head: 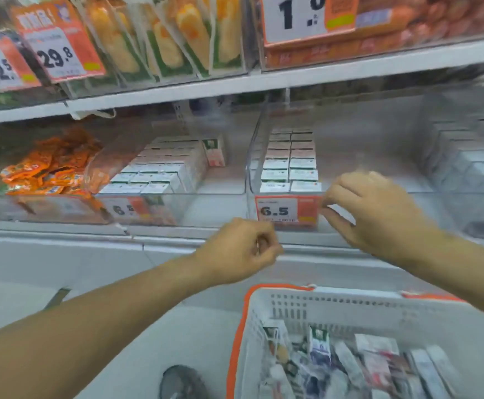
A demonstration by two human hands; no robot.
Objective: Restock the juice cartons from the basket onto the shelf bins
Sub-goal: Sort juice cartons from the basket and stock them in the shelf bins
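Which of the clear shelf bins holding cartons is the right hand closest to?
The middle bin, the one with the sharp 6.5 price tag. The right hand is at its front right corner; the other carton bin, beside the orange packets, sits further left.

Both hands (242, 250) (370, 210) outstretched, fingers loosely curled
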